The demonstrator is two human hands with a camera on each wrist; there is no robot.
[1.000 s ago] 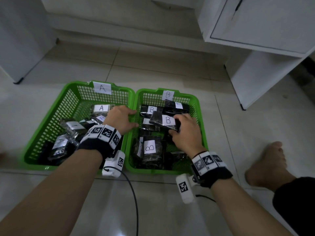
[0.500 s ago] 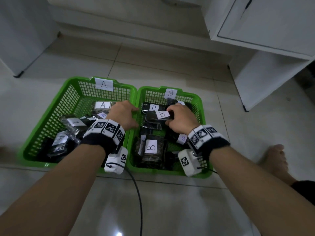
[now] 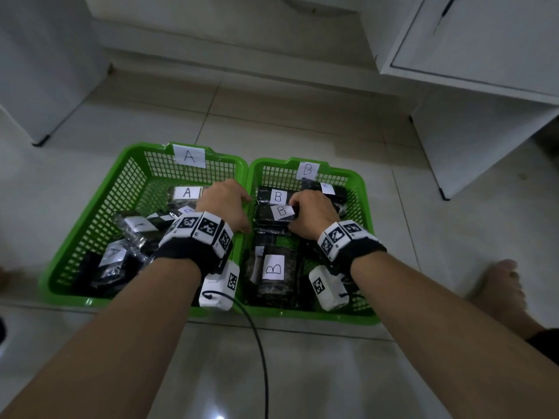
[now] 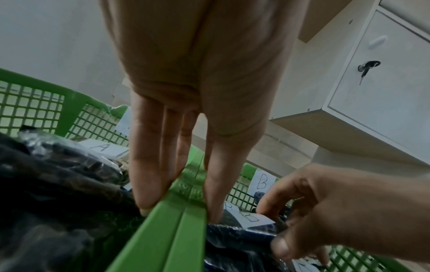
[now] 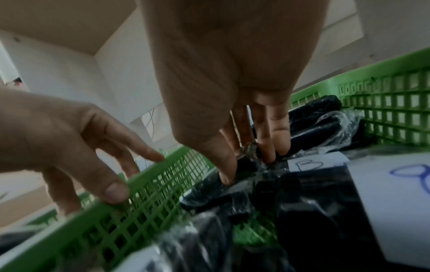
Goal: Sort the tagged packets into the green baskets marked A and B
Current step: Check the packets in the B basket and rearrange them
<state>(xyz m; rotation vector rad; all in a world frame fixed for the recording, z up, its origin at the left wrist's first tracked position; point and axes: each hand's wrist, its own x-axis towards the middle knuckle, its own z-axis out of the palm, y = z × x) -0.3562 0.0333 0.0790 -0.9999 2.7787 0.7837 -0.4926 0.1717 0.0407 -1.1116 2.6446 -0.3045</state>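
Observation:
Two green baskets stand side by side on the floor, basket A (image 3: 115, 207) on the left and basket B (image 3: 358, 189) on the right. Both hold black packets in clear wrap with white tags. My left hand (image 3: 242, 211) grips the two touching rims (image 4: 177, 230), with its fingers in basket A and its thumb in basket B. My right hand (image 3: 292, 214) is inside basket B and pinches a black packet tagged B (image 3: 266, 217) that lies on the pile. The pinch on the packet (image 5: 221, 193) shows in the right wrist view.
A packet tagged A (image 3: 186, 193) lies at the back of basket A. A large B packet (image 3: 273, 267) lies near the front of basket B. A white cabinet (image 3: 484, 71) stands at the back right, a bare foot (image 3: 499, 291) at the right, and a black cable (image 3: 260, 343) trails below the baskets.
My right hand has moved forward and left over basket B with the B packet in its grip. My left hand has stayed on the rims. The head view has shifted slightly.

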